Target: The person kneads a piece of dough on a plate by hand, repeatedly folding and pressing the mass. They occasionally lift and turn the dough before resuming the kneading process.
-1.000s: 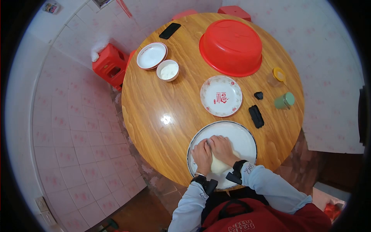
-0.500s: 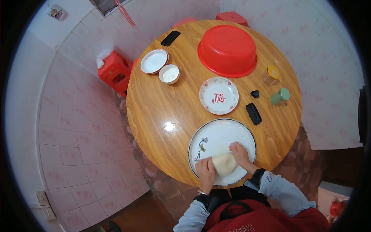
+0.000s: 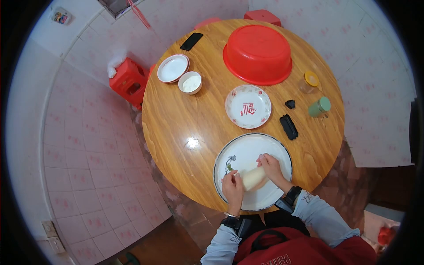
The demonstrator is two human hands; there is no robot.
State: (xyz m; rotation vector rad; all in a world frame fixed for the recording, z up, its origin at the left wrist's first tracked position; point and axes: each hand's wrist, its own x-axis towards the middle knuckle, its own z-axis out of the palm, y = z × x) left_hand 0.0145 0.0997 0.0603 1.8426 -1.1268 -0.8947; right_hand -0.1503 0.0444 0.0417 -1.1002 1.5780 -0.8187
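Round desk [image 3: 176,163]: tray [image 3: 251,143] at 6 o'clock, dough [image 3: 255,179] near its centre. The person's left hand [image 3: 232,187], 8 o'clock, and right hand [image 3: 271,167], 2 o'clock, grip the dough; it has narrowed, suggesting folding.

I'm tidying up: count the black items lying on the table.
3: a phone left of the upturned basin, a lump right of the patterned plate, and a case between the lump and the tray. The basin could hide more.

The dough [image 3: 254,179] is cream; the dark-rimmed white tray [image 3: 249,148] bears a grey-green, possibly floral pattern; a white plate [image 3: 239,100] shows red markings.
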